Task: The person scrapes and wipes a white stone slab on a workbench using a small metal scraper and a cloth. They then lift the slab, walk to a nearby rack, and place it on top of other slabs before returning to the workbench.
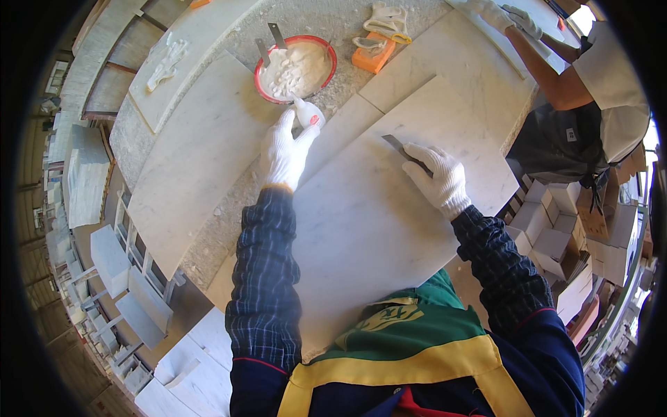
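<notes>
Pale marble slab [389, 208] flat on workbench, its face bare of filler; gloved right hand [438, 179] grips a metal putty knife [405, 153], left hand [283, 154] spread near small white bottle [308, 112] beside red bowl of white paste [295, 68].

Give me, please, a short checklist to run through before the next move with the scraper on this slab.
1. Scraper gripped in right hand: ok, gloved fingers wrap the handle.
2. Blade on the slab: cannot tell, the tip looks close to the surface but contact is unclear.
3. Left hand clear of the blade: ok, it reaches toward the small bottle, well away.
4. Bowl of paste within reach: ok, it sits just beyond the bottle, tools resting in it.
5. Co-worker's hands clear of the slab: ok, they work at the far right.
</notes>
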The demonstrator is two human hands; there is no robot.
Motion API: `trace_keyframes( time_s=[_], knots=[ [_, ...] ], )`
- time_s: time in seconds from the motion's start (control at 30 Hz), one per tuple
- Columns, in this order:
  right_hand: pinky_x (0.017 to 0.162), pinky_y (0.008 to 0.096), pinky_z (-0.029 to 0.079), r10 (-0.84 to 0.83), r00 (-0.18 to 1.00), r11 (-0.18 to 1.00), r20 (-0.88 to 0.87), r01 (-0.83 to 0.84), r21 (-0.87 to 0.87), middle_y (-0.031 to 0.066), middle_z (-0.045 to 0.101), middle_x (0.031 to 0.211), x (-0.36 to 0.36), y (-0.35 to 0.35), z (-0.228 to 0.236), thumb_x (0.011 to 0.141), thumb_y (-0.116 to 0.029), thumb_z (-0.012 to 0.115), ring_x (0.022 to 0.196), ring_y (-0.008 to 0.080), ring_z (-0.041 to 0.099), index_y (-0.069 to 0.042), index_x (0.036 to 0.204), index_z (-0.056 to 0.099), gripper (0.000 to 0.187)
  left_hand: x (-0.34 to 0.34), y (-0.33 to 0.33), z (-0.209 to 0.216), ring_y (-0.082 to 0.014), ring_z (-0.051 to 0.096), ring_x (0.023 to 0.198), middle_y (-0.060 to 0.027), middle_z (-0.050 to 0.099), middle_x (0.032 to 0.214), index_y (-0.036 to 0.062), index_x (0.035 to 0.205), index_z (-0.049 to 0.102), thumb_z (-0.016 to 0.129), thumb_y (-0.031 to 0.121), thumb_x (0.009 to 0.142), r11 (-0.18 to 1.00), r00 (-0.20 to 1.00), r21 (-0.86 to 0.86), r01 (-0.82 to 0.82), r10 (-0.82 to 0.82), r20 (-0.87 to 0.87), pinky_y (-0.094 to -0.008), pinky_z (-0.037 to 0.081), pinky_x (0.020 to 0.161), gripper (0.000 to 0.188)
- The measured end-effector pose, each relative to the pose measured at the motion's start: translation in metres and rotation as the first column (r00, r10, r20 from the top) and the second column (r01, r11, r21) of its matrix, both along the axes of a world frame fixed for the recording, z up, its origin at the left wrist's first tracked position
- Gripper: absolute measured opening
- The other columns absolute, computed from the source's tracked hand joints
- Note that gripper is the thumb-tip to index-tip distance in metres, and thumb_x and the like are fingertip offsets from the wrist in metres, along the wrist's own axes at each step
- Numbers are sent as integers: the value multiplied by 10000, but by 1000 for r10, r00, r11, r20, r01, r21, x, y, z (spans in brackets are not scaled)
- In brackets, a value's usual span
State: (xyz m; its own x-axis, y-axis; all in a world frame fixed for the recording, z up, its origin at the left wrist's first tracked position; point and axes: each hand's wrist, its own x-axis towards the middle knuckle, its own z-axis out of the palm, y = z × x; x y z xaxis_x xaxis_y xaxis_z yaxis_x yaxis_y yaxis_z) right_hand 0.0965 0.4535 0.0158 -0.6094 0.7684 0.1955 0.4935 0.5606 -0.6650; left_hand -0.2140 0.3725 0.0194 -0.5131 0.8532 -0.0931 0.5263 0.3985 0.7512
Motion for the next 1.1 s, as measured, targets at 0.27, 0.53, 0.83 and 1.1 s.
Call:
trace_keyframes(
  time_s=[0.27,0.53,0.83,1.1],
  knots=[
    [769,395,588,-6,1000,1000,-20,6,15,118,761,1005,0,0,-2,912,-278,776,882,331,735,-126,1189,769,316,1,-23,-14,-256,622,1305,-216,644,1416,-10,1538,498,795,97,936,939,919,206,-276,195,341,-378,507,1106,680],
    [775,404,583,0,1000,1000,-22,1,23,118,757,1003,2,2,-8,916,-278,771,894,338,732,-136,1194,767,313,44,-102,-4,-277,598,1351,-191,631,1457,-13,1496,544,761,84,956,974,977,111,-196,204,-65,-407,444,1174,590],
    [776,405,582,3,998,999,-61,-1,44,121,756,1004,1,1,-12,908,-277,777,893,341,732,-138,1186,767,311,19,-55,-14,-275,619,1337,-240,618,1464,-37,1504,528,760,179,979,956,962,162,-245,219,164,-378,485,1128,613],
    [786,410,585,-5,997,999,-74,7,32,129,751,998,1,1,-10,914,-286,769,898,350,730,-143,1191,770,312,6,3,-14,-221,682,1154,-171,717,1290,-36,1402,622,773,191,946,961,945,56,-271,254,208,-348,535,996,531]
  ],
)
